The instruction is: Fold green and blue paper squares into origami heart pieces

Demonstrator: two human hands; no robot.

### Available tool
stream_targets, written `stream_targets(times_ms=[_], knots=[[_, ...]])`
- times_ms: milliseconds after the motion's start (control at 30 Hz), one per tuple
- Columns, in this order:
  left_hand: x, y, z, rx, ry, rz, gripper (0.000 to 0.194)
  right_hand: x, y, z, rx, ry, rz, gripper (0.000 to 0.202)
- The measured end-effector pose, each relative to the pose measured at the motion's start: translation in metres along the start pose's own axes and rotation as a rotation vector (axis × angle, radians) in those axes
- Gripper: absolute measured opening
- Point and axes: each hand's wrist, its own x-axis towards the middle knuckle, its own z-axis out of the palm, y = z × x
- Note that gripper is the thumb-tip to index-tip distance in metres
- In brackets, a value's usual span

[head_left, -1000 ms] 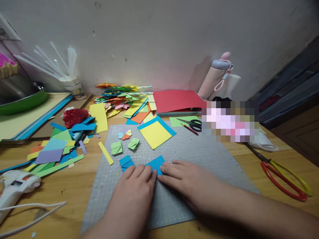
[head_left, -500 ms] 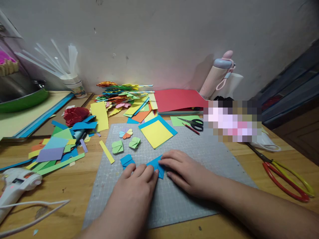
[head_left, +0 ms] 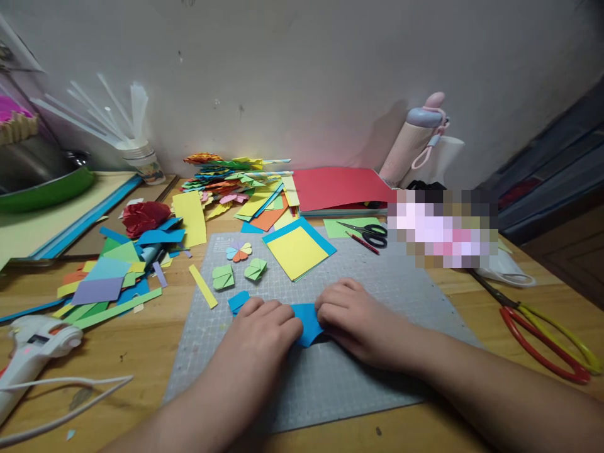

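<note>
Between my two hands is a piece of blue paper, partly covered by the fingers and bent up a little at its near edge. My left hand is closed on its left side, and my right hand pinches the right end. A smaller folded blue paper lies just past my left fingers. Beyond it on the grey cutting mat are two folded green papers, one left of the other. A small multicoloured paper flower and a stack of square sheets, yellow on top, lie farther back.
Black scissors and a red pencil lie at the mat's far edge. Large red-and-yellow-handled scissors rest on the right. Paper scraps and a glue gun with its cable occupy the left. A pink bottle stands by the wall.
My right hand has curled its fingers round the blue paper's right end. My left hand has closed more over it. The sheet, flatter before, now bends up from the mat.
</note>
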Motion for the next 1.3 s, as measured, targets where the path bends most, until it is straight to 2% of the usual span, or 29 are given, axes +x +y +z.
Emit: stream_targets(times_ms=[100, 200, 433, 600, 900, 1100, 1300], knots=[[-0.004, 0.001, -0.005, 0.022, -0.046, 0.058, 0.018, -0.002, 0.001, -0.005, -0.023, -0.063, -0.037, 0.014], [-0.010, 0.004, -0.005, 0.099, -0.063, 0.102, 0.015, -0.002, 0.003, -0.006, 0.058, -0.070, -0.027, 0.011], [-0.012, 0.014, 0.001, 0.136, -0.139, 0.118, 0.017, 0.006, 0.008, 0.008, 0.234, 0.061, 0.162, 0.002], [-0.010, 0.015, -0.001, 0.142, -0.131, 0.121, 0.027, 0.010, 0.004, 0.007, 0.293, 0.093, 0.226, 0.007], [-0.009, 0.014, -0.006, 0.110, -0.197, 0.118, 0.037, 0.018, -0.004, 0.006, 0.216, 0.099, 0.292, 0.011], [-0.009, 0.013, -0.005, 0.117, -0.172, 0.119, 0.034, 0.021, -0.003, 0.009, 0.208, 0.088, 0.336, 0.011], [-0.007, 0.014, -0.005, 0.144, -0.184, 0.120, 0.040, 0.022, -0.001, 0.009, 0.221, 0.088, 0.337, 0.011]])
